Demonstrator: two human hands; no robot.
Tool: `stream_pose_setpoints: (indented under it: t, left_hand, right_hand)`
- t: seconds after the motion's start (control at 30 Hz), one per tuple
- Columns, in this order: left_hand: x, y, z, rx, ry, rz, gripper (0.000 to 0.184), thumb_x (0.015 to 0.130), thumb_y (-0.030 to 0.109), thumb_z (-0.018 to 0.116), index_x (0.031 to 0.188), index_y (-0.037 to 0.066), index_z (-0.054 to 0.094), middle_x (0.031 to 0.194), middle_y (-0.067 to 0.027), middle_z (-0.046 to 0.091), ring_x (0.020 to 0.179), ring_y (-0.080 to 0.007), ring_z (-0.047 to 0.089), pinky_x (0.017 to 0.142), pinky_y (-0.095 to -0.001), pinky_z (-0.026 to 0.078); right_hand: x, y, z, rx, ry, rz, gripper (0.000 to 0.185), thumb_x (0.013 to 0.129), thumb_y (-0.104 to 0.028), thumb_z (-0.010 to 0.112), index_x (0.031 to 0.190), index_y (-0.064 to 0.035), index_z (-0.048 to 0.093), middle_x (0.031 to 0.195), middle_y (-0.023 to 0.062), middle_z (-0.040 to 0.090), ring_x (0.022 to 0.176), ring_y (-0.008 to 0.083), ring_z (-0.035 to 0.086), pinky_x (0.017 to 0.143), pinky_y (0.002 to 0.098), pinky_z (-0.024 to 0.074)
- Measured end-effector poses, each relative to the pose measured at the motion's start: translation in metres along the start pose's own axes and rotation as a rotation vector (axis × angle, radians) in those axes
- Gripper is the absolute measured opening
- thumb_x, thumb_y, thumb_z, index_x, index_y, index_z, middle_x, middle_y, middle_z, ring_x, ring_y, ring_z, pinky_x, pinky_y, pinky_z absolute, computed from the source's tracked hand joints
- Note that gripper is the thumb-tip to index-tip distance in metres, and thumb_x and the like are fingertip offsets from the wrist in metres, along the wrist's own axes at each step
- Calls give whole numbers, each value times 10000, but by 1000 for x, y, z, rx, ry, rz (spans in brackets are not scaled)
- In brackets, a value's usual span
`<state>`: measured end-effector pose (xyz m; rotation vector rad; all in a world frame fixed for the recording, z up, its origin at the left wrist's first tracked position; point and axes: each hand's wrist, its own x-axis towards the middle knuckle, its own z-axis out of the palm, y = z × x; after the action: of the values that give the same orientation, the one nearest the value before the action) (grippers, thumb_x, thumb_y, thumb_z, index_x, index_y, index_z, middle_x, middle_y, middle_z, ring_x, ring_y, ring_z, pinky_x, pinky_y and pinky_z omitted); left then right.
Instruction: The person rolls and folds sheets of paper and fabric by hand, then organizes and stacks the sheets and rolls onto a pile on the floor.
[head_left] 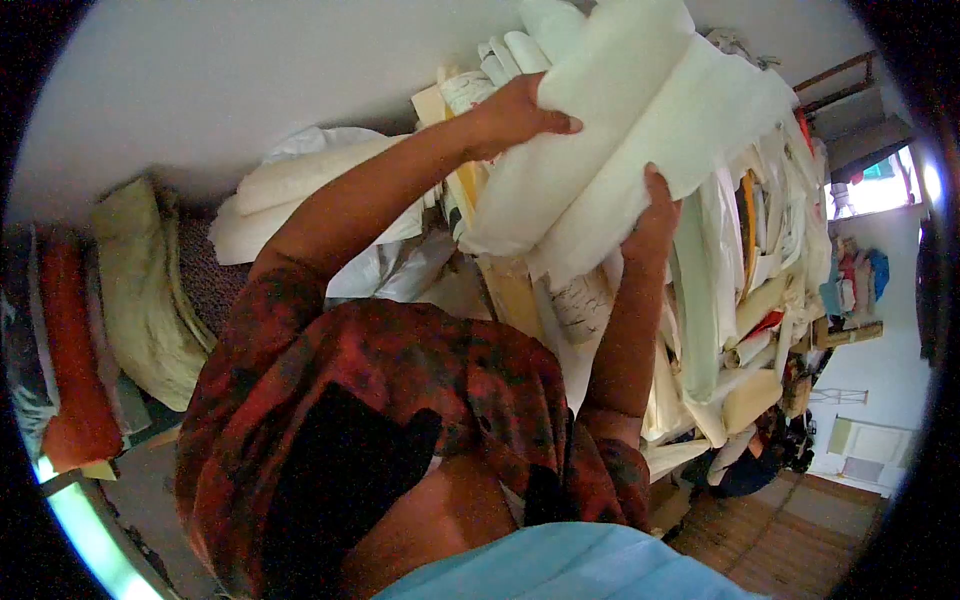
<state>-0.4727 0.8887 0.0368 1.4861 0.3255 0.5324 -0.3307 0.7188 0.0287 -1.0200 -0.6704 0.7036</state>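
My left hand (pixel 525 118) grips the left edge of a large pale off-white sheet (pixel 610 120), thumb on its front and fingers behind it. The sheet is folded or rolled lengthwise and hangs tilted before a stack of rolls. My right hand (pixel 655 215) holds the sheet's lower right edge, with the thumb on the front and the other fingers largely hidden. Behind and below the sheet, many cream and white rolls (pixel 755 310) are piled together. A pale green roll (pixel 693 310) stands just right of my right hand.
White rolled material (pixel 300 185) lies at the left, near olive fabric (pixel 145 290) and a red-brown roll (pixel 75 350). A grey wall (pixel 220 80) rises behind. At the right are a wooden-looking floor (pixel 770 520), hanging clothes (pixel 855 280) and a bright window (pixel 880 185).
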Motion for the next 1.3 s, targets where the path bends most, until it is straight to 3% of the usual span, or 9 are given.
stream_pose_setpoints:
  t: [0.2, 0.43, 0.63, 0.77, 0.9, 0.97, 1.1, 1.23, 1.3]
  left_hand:
    - [18, -43, -1, -502, -191, -14, 569, 836, 169, 706, 1317, 27, 438, 1213, -123, 578, 1115, -250, 573, 955, -415, 475]
    - [20, -54, 88, -1014, -193, -69, 480, 884, 188, 661, 1293, 38, 460, 1245, -128, 562, 1152, -286, 548, 990, -462, 459]
    - [27, -98, 123, -1259, -203, -212, 453, 893, 164, 646, 1266, -19, 464, 1277, -158, 536, 1192, -313, 512, 1029, -481, 417]
    - [21, -113, 129, -1119, -70, -288, 428, 900, 123, 622, 1261, -31, 453, 1246, -170, 549, 1177, -326, 516, 992, -495, 447]
    - [22, -140, 130, -516, 47, 232, 421, 898, 178, 617, 1247, -28, 499, 1242, -151, 583, 1155, -296, 554, 1009, -408, 430]
    - [14, -85, 128, -847, 106, -273, 426, 868, 136, 634, 1243, -20, 505, 1242, -155, 582, 1164, -300, 548, 1000, -400, 431]
    - [16, -122, 140, -349, -15, 505, 378, 957, 201, 498, 1304, 84, 404, 1232, -107, 539, 1146, -281, 535, 969, -422, 473]
    - [4, -81, 126, -910, -87, -32, 412, 963, 279, 474, 1323, 95, 397, 1252, -100, 526, 1168, -259, 521, 967, -406, 473]
    - [-9, -77, 117, -1044, -98, -140, 407, 960, 295, 477, 1310, 99, 410, 1242, -98, 532, 1157, -263, 524, 966, -412, 466]
  right_hand:
    - [25, -43, -47, -506, 357, 139, 558, 829, -350, 625, 1256, 2, 552, 1231, 155, 575, 1115, 309, 541, 1006, 447, 393]
    - [96, -166, -110, -881, 100, 326, 401, 899, -303, 527, 1240, -101, 589, 1198, 123, 579, 1082, 222, 553, 963, 357, 414]
    - [138, -149, -142, -1522, 81, 84, 751, 764, -436, 705, 1328, 1, 468, 1255, 174, 548, 1049, 265, 595, 926, 381, 461]
    - [123, -103, -144, -1522, -107, -69, 718, 788, -374, 699, 1336, 16, 448, 1247, 170, 564, 1077, 284, 577, 940, 381, 444]
    - [88, -77, -83, -1353, -30, -108, 745, 807, -327, 686, 1397, 10, 380, 1337, 178, 512, 1183, 292, 524, 1000, 372, 400]
    - [44, -61, -33, -1434, -212, -150, 781, 800, -293, 704, 1444, -60, 328, 1403, 187, 449, 1272, 310, 452, 1066, 386, 348]
    - [-16, -49, -12, -1480, -378, -149, 799, 799, -348, 689, 1467, -173, 287, 1399, 178, 435, 1269, 370, 431, 1077, 436, 337]
    - [-17, -76, 10, -1179, -390, 207, 846, 778, -476, 688, 1454, -151, 298, 1439, 198, 375, 1319, 380, 374, 1078, 456, 341]
    - [-41, -39, 4, -1661, -416, -78, 869, 769, -515, 678, 1451, -135, 297, 1464, 192, 339, 1339, 390, 339, 1070, 470, 348]
